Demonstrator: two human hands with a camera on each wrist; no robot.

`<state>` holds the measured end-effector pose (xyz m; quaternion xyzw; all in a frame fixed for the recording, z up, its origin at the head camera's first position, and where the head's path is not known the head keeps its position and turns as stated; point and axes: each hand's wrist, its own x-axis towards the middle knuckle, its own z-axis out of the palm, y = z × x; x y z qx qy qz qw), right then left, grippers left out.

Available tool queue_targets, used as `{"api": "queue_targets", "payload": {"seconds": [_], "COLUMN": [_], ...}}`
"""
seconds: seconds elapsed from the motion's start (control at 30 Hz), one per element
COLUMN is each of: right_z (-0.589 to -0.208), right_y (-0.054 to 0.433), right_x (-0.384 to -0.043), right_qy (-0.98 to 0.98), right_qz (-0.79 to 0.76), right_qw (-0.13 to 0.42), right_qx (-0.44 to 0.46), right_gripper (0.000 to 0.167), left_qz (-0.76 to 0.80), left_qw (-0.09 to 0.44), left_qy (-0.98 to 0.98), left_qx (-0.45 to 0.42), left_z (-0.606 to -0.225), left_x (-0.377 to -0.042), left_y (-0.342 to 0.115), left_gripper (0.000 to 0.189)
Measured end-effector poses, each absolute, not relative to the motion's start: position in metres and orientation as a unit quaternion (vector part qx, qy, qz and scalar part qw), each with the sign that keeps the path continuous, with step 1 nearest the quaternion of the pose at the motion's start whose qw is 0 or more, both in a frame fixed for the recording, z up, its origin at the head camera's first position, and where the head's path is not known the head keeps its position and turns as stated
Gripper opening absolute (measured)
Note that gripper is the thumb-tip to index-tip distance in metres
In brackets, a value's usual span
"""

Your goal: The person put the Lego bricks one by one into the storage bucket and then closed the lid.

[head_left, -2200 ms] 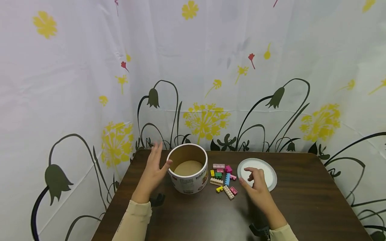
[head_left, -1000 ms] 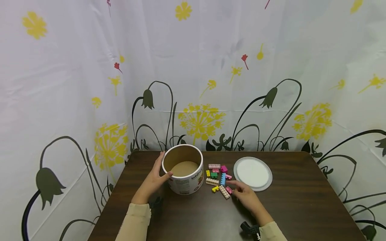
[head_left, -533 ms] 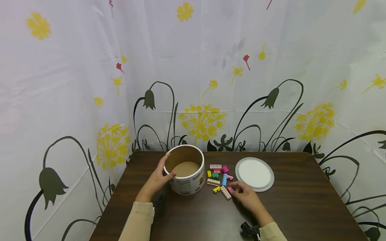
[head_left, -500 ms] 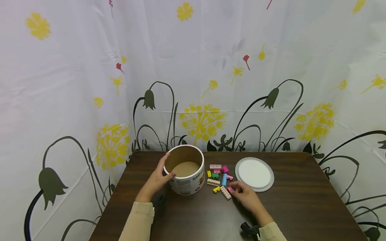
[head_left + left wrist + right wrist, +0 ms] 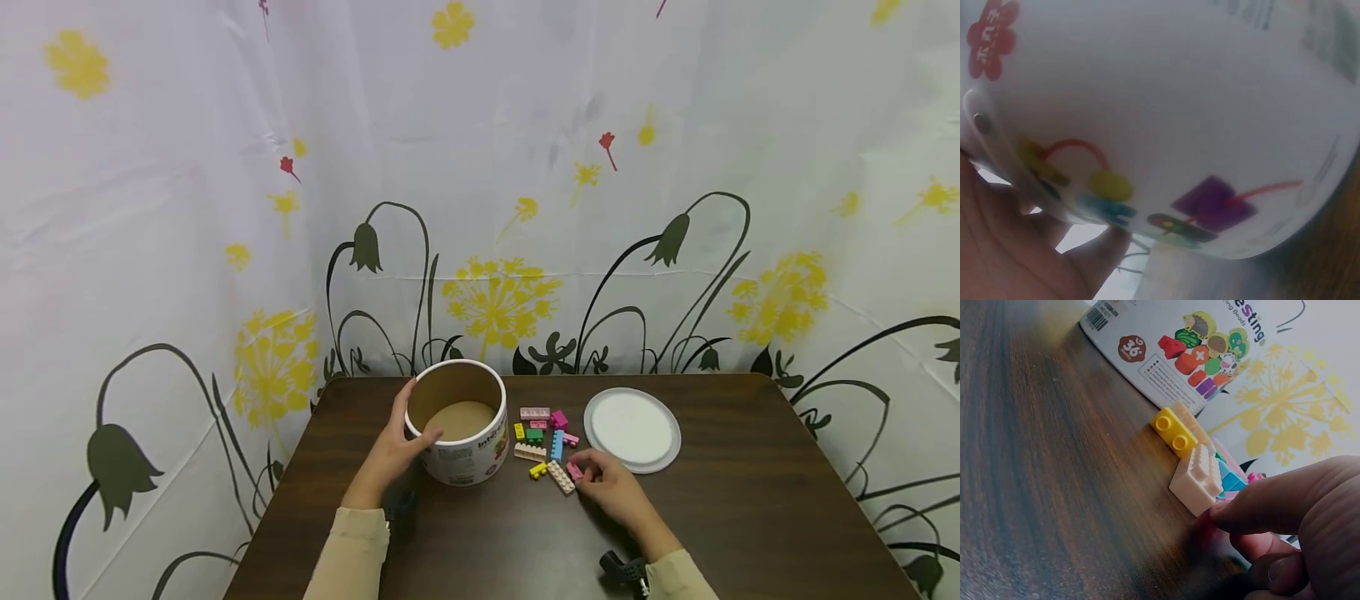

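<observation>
In the head view my left hand (image 5: 392, 457) grips the left side of a round white tub (image 5: 463, 461), its thumb over the front rim. The left wrist view shows that hand's thumb (image 5: 1100, 250) against the tub's printed wall (image 5: 1166, 112). My right hand (image 5: 617, 492) pinches a small pink toy brick (image 5: 574, 471) at the front right of a group of bricks. In the right wrist view this brick is mostly hidden by the fingers. Close by lie a long cream brick (image 5: 1194, 484), a yellow brick (image 5: 1174, 432) and a light blue brick (image 5: 557, 446).
Several more bricks lie behind, including a green brick (image 5: 534, 435), a magenta brick (image 5: 558, 418) and a pale pink brick (image 5: 534, 413). A round white lid (image 5: 632, 429) lies to their right. The dark wooden table (image 5: 750, 500) ends at a flowered curtain (image 5: 480, 167).
My left hand has come down from beside the tub onto its rim. My right hand has moved left from over the lid to the pink brick, which has shifted slightly away from the cream brick.
</observation>
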<state>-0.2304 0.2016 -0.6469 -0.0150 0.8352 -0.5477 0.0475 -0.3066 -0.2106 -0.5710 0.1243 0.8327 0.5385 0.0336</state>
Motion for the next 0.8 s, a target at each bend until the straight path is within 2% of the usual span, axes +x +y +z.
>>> {"api": "queue_targets", "payload": {"seconds": [0.43,0.7,0.8], "right_z": [-0.647,-0.653,-0.653], "right_y": [0.207,0.205,0.200], "right_x": [-0.230,-0.228,-0.227], "right_qy": [0.801,0.765,0.756], "right_qz": [-0.597,-0.642,-0.653], "right_qw": [0.046,0.046,0.028], "right_qx": [0.004,0.019,0.031], "right_gripper": [0.032,0.035,0.035], "left_qz": [0.591,0.588,0.594], "left_qw": [-0.006,-0.005,-0.004], "left_qy": [0.798,0.802,0.798], "left_qx": [0.118,0.104,0.102], "left_z": [-0.584,-0.582,-0.583], "left_x": [-0.311,-0.308,-0.307], "left_y": [-0.200,-0.199,-0.201], "left_gripper": [0.097,0.098,0.098]}}
